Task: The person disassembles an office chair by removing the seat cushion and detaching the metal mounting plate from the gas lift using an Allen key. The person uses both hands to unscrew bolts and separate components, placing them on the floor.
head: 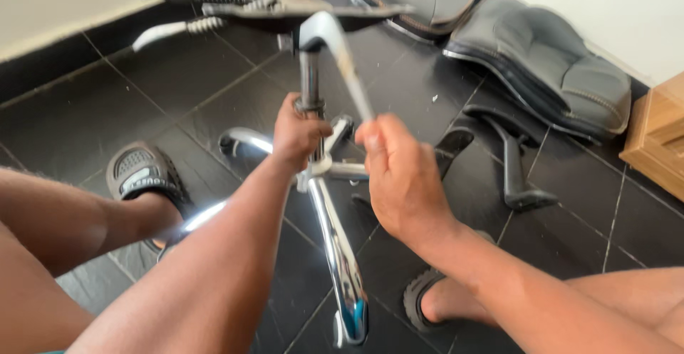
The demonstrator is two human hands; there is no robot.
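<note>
The chair was far from whole: the left hand gripped the gas-lift column standing in the chrome star base, the right hand clenched a blurred hammer, seat cushions lay far right.

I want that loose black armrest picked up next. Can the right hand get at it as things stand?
Probably not at once: the right hand is closed on a tool handle. The armrest lies unobstructed on the floor beyond it.
</note>
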